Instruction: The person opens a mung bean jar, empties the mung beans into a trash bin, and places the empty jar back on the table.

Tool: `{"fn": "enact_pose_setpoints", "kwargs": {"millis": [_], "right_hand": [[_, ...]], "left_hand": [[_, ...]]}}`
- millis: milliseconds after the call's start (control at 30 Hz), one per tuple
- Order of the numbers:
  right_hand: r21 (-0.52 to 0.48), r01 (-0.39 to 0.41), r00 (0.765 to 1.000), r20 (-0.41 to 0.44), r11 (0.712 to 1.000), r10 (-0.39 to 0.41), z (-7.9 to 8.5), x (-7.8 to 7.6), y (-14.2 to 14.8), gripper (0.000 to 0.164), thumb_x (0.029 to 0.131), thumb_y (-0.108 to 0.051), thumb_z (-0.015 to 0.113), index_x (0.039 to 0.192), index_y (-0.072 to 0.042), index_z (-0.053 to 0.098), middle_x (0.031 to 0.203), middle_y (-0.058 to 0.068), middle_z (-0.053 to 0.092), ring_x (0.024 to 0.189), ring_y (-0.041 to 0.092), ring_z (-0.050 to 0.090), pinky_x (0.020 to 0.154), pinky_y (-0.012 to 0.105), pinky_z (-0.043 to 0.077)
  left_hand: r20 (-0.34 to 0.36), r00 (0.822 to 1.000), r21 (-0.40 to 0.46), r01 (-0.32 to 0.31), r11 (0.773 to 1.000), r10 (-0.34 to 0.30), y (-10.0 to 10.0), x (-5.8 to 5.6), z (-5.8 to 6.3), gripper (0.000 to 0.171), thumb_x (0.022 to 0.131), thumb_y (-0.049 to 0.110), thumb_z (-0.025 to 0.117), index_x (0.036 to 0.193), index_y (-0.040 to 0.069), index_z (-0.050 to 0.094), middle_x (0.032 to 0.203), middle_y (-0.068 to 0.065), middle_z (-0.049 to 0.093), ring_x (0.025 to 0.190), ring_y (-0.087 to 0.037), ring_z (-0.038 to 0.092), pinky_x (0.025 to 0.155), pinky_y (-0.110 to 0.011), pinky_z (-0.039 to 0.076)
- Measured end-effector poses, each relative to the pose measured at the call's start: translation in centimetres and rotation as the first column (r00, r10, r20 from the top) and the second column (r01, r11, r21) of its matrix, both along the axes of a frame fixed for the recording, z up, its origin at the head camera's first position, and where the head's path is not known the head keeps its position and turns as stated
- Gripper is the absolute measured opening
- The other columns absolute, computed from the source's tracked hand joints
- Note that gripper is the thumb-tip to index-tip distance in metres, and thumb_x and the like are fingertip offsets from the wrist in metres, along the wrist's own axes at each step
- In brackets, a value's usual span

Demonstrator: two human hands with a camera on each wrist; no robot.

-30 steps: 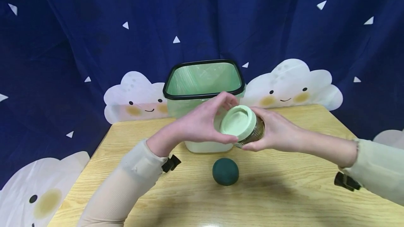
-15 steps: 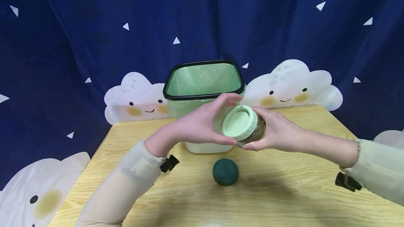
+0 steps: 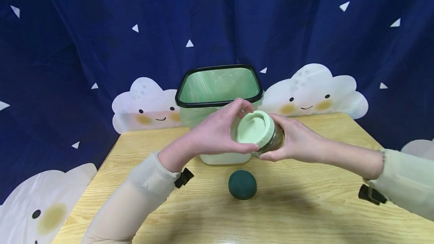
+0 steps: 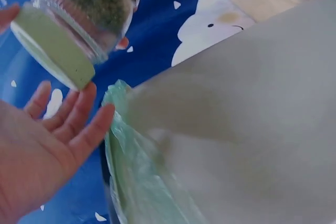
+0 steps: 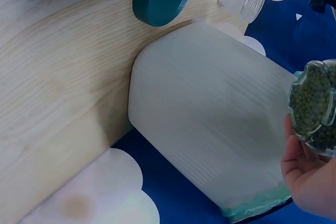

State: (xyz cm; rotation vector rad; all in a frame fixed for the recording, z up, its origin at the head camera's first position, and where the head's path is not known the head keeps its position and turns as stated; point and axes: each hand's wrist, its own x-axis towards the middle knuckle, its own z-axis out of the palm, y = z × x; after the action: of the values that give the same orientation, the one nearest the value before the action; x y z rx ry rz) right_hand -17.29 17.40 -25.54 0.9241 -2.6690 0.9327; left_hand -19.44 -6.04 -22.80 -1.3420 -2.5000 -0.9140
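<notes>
A glass jar [image 5: 310, 103] with small green beans inside is held tilted in the air, its pale green lid [image 3: 255, 128] facing left and up. My right hand [image 3: 300, 138] grips the jar's body from the right. On the other side my left hand [image 3: 217, 131] curls round the lid, thumb along its near edge and fingers at its far edge. The left wrist view shows the fingertips [image 4: 88, 90] right at the rim of the lid. Below the hands, a dark green round lid-like thing [image 3: 242, 184] lies on the wooden table [image 3: 291, 214].
Behind the hands stands a pale bin [image 3: 225, 159] with a black rim and a green bag liner [image 4: 131, 166]. The right wrist view also shows a small clear jar [image 5: 241, 1] on the table. A dark blue curtain [image 3: 217, 18] hangs behind.
Half a second ago my left fingers were spread wider, off the lid's far edge; now they are curled back round it. My right hand and the jar have barely moved.
</notes>
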Motion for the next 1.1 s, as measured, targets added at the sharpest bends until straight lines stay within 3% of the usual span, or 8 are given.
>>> {"fn": "enact_pose_setpoints", "kwargs": {"millis": [167, 333, 533, 733, 900, 1000, 1100], "right_hand": [[-0.004, 0.012, 1.0, -0.006, 1.0, -0.012, 0.0, 0.0, 0.1, 0.073, 0.065, -0.036, 0.09, 0.124, -0.008, 0.056, 0.105, 0.0, 0.064, 0.092, 0.016, 0.059, 0.08, 0.04, 0.049], [0.008, 0.021, 1.0, -0.003, 1.0, -0.021, 0.0, -0.1, 0.2, 0.073, 0.065, -0.038, 0.09, 0.123, -0.008, 0.057, 0.104, 0.0, 0.064, 0.09, 0.015, 0.059, 0.078, 0.039, 0.05], [0.014, 0.034, 0.999, -0.006, 0.999, -0.034, -0.3, -0.1, 0.6, 0.072, 0.065, -0.036, 0.09, 0.123, -0.008, 0.056, 0.107, 0.001, 0.065, 0.095, 0.017, 0.06, 0.08, 0.041, 0.049], [-0.004, 0.064, 0.998, 0.011, 0.998, -0.064, -0.2, -0.1, 1.1, 0.074, 0.065, -0.035, 0.09, 0.124, -0.007, 0.055, 0.11, 0.002, 0.066, 0.097, 0.019, 0.061, 0.083, 0.042, 0.048], [-0.021, 0.069, 0.997, 0.026, 0.997, -0.068, -0.1, -0.2, 1.4, 0.075, 0.066, -0.033, 0.09, 0.128, -0.007, 0.054, 0.114, 0.002, 0.066, 0.102, 0.019, 0.059, 0.086, 0.04, 0.045], [-0.03, 0.077, 0.997, 0.03, 0.997, -0.076, -0.1, -0.3, 1.6, 0.076, 0.067, -0.032, 0.09, 0.129, -0.008, 0.053, 0.115, 0.003, 0.065, 0.104, 0.02, 0.059, 0.087, 0.04, 0.044], [-0.036, 0.079, 0.996, 0.037, 0.996, -0.078, -0.1, -0.4, 1.8, 0.077, 0.067, -0.032, 0.09, 0.13, -0.008, 0.052, 0.117, 0.004, 0.065, 0.106, 0.02, 0.057, 0.088, 0.041, 0.043]], "left_hand": [[-0.004, 0.993, 0.015, -0.118, 0.993, 0.118, 0.2, 0.6, 0.2, 0.064, 0.074, 0.044, 0.082, 0.115, 0.016, 0.042, 0.108, 0.003, 0.053, 0.096, -0.009, 0.053, 0.077, -0.026, 0.047], [0.021, 0.99, 0.094, -0.144, 0.985, 0.143, -0.6, 0.7, 0.5, 0.061, 0.075, 0.037, 0.083, 0.114, 0.013, 0.042, 0.111, 0.001, 0.051, 0.098, -0.013, 0.053, 0.079, -0.033, 0.048], [0.015, 0.983, 0.064, -0.181, 0.981, 0.181, -3.0, 1.2, -0.3, 0.062, 0.076, 0.038, 0.081, 0.117, 0.014, 0.042, 0.111, 0.003, 0.053, 0.098, -0.012, 0.054, 0.08, -0.036, 0.048], [-0.002, 0.973, -0.078, -0.229, 0.97, 0.23, -6.1, 2.0, -3.0, 0.064, 0.075, 0.043, 0.08, 0.12, 0.016, 0.042, 0.105, 0.004, 0.057, 0.097, -0.011, 0.057, 0.074, -0.031, 0.048], [-0.008, 0.984, -0.218, -0.174, 0.96, 0.176, -8.2, 2.2, -5.9, 0.069, 0.074, 0.042, 0.081, 0.124, 0.013, 0.044, 0.11, 0.004, 0.055, 0.095, -0.01, 0.057, 0.076, -0.029, 0.05], [-0.039, 0.987, -0.31, -0.161, 0.937, 0.156, -9.0, 2.2, -7.5, 0.076, 0.072, 0.043, 0.08, 0.131, 0.013, 0.043, 0.115, 0.005, 0.053, 0.094, -0.009, 0.056, 0.075, -0.029, 0.05], [-0.075, 0.986, -0.415, -0.169, 0.894, 0.152, -9.3, 2.1, -9.2, 0.084, 0.07, 0.045, 0.08, 0.138, 0.015, 0.041, 0.119, 0.002, 0.052, 0.093, -0.011, 0.056, 0.073, -0.031, 0.05]]}}
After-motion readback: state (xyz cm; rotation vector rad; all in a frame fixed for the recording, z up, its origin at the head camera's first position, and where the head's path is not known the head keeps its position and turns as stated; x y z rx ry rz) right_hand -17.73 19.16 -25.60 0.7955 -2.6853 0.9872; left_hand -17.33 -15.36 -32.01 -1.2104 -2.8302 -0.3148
